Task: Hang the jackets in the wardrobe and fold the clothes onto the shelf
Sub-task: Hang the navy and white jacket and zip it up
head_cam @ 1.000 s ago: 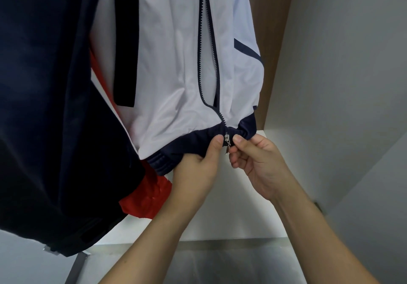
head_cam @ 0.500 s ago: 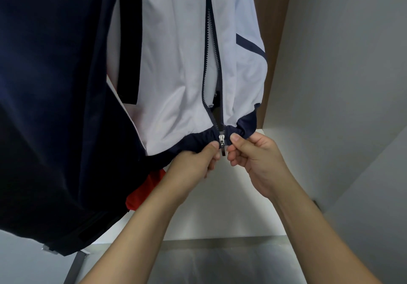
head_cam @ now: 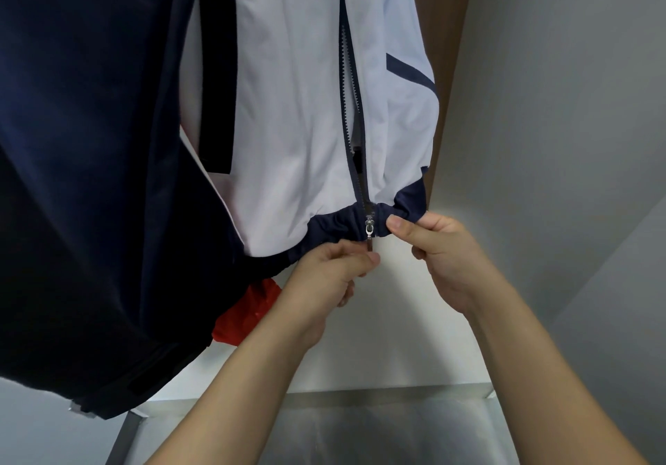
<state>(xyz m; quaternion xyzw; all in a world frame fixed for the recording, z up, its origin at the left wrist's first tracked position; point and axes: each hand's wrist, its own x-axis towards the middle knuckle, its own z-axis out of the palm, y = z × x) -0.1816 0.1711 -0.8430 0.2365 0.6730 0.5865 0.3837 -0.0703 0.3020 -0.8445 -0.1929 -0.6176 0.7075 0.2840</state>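
A white jacket (head_cam: pixel 295 104) with a navy hem and a navy zipper hangs in the wardrobe, its front unzipped above the hem. My left hand (head_cam: pixel 324 277) pinches the metal zipper pull (head_cam: pixel 370 234) at the bottom of the zip. My right hand (head_cam: pixel 436 248) grips the navy hem just right of the slider. A dark navy jacket (head_cam: pixel 90 176) hangs close on the left and covers the white jacket's left side. Below, between the two, shows a piece of a red garment (head_cam: pixel 248 316).
The wardrobe's white floor panel (head_cam: pixel 396 338) lies under my hands. A wooden side panel (head_cam: pixel 443 14) stands behind the white jacket, and a white wall (head_cam: pixel 558 104) fills the right. A grey metal rail (head_cam: pixel 378 394) runs along the wardrobe's front edge.
My left hand has shifted from holding the hem to pinching the zipper pull. The slider now sits engaged at the hem. The navy jacket has swung right, hiding more of the red garment.
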